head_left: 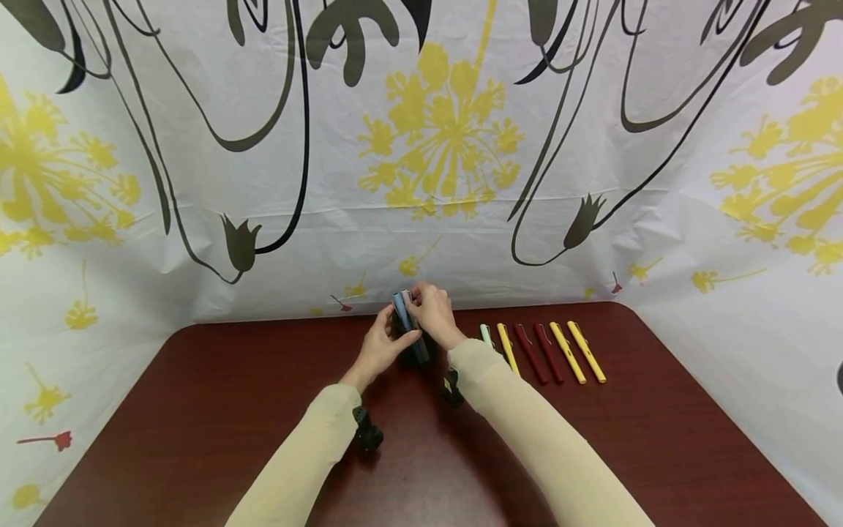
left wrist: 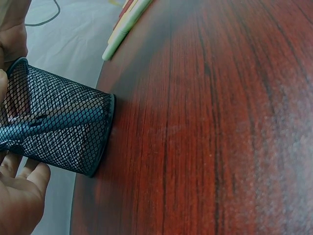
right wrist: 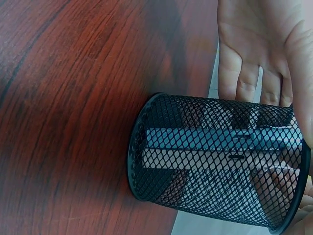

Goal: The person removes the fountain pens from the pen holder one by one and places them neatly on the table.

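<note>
A black mesh pen cup (right wrist: pixel 215 196) stands upright near the table's back edge. Through its mesh show a blue pen (right wrist: pixel 195 138) and a pale pinkish pen (right wrist: pixel 195 159), side by side, their lower ends close to the cup's bottom. My left hand (head_left: pixel 384 348) holds the cup from the left, thumb on the near side and fingers round the far side. Over the rim, my right hand (head_left: pixel 433 311) pinches the top of the pale pen; its fingertips are partly hidden behind the rim.
Right of the cup lies a row of pens on the dark red wooden table (head_left: pixel 230 410): a mint pen (head_left: pixel 486 335), a yellow pen (head_left: pixel 507 348), dark red pens (head_left: pixel 530 353) and more yellow pens (head_left: pixel 586 351). A patterned white cloth (head_left: pixel 342 241) hangs behind the table.
</note>
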`<state>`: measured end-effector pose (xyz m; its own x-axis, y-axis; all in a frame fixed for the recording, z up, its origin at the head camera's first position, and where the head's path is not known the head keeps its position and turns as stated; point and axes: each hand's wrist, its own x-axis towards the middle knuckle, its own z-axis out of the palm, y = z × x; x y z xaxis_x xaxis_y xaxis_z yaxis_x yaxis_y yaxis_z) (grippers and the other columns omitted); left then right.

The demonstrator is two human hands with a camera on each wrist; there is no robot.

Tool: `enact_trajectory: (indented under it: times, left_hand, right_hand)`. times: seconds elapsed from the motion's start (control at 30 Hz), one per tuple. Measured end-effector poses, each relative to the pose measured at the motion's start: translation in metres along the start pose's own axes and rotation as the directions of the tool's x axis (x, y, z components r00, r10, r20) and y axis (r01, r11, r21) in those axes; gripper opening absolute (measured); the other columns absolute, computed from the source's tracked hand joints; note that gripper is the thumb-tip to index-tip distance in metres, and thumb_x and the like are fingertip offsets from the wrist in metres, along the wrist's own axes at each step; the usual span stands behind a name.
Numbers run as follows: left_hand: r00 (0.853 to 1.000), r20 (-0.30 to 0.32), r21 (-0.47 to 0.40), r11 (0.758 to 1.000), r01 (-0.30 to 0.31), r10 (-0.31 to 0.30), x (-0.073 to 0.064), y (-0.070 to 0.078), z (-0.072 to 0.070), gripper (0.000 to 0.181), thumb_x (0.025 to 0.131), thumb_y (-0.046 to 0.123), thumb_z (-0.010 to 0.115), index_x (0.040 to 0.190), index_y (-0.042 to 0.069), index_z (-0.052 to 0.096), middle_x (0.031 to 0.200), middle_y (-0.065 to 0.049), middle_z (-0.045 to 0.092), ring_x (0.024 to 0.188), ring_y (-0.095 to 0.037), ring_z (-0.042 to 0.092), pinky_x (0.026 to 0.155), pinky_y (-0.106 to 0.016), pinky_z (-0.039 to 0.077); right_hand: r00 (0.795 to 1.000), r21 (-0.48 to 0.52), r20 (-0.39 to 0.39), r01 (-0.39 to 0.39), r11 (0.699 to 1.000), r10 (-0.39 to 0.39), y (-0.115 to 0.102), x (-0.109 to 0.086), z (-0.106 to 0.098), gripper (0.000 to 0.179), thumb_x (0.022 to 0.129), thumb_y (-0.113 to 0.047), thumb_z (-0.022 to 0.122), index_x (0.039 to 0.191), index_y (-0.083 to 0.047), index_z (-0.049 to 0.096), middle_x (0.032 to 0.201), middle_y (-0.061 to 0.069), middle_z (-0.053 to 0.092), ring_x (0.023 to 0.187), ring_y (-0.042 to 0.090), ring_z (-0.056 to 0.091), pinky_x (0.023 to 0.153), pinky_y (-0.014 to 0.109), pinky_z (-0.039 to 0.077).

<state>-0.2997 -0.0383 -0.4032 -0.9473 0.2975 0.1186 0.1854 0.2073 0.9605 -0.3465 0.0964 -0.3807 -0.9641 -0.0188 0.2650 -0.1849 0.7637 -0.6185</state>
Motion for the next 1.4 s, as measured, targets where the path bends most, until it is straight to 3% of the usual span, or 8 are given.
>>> enact_trajectory:
  times: [0.3, 0.6, 1.0, 1.23, 1.4]
  left_hand:
    - [0.999, -0.035, -0.01, 1.0, -0.017, 0.016, 0.019, -0.032, 0.005, 0.081, 0.088, 0.026, 0.068, 0.15, 0.011, 0.019, 0.149, -0.016, 0.034, 0.133, -0.031, 0.04, 0.102, -0.046, 0.041]
    - [0.999, -0.046, 0.013, 1.0, 0.015, -0.014, 0.019, -0.034, 0.007, 0.084, 0.086, 0.033, 0.07, 0.151, 0.014, 0.019, 0.147, -0.015, 0.036, 0.131, -0.029, 0.043, 0.102, -0.045, 0.042]
    - [0.998, -0.061, 0.004, 1.0, 0.0, 0.0, 0.02, -0.035, 0.008, 0.083, 0.085, 0.034, 0.071, 0.15, 0.015, 0.022, 0.146, -0.016, 0.038, 0.131, -0.03, 0.042, 0.103, -0.046, 0.04]
    - [0.997, -0.073, 0.016, 1.0, -0.001, 0.003, 0.019, -0.036, 0.008, 0.082, 0.085, 0.033, 0.071, 0.149, 0.013, 0.024, 0.145, -0.016, 0.039, 0.128, -0.031, 0.045, 0.101, -0.047, 0.042]
    - [0.996, -0.086, 0.018, 1.0, -0.004, 0.005, 0.02, -0.037, 0.007, 0.082, 0.084, 0.033, 0.072, 0.149, 0.013, 0.025, 0.144, -0.017, 0.04, 0.127, -0.032, 0.046, 0.101, -0.047, 0.042]
  right_hand:
    - [1.0, 0.009, -0.01, 0.007, 1.0, -0.007, 0.002, 0.0, -0.001, 0.014, 0.088, -0.014, 0.067, 0.099, -0.004, 0.066, 0.085, 0.009, 0.067, 0.071, 0.02, 0.063, 0.059, 0.028, 0.052]
    - [0.997, 0.069, -0.057, 0.048, 0.996, -0.044, 0.006, -0.003, -0.003, 0.016, 0.089, -0.015, 0.065, 0.101, -0.004, 0.065, 0.09, 0.01, 0.069, 0.078, 0.021, 0.065, 0.066, 0.032, 0.054]
    - [0.991, 0.271, -0.132, 0.052, 0.961, -0.016, 0.015, -0.005, -0.011, 0.022, 0.09, -0.009, 0.062, 0.111, -0.004, 0.063, 0.098, 0.013, 0.067, 0.091, 0.024, 0.065, 0.074, 0.035, 0.055]
    - [0.971, 0.395, -0.238, 0.091, 0.914, 0.006, 0.019, -0.004, -0.018, 0.023, 0.089, -0.008, 0.063, 0.111, -0.001, 0.063, 0.099, 0.016, 0.066, 0.092, 0.028, 0.064, 0.078, 0.039, 0.054]
    - [0.958, 0.526, -0.285, 0.119, 0.842, 0.043, 0.017, -0.001, -0.026, 0.023, 0.089, -0.007, 0.063, 0.11, 0.002, 0.063, 0.095, 0.018, 0.064, 0.084, 0.022, 0.061, 0.071, 0.026, 0.053]
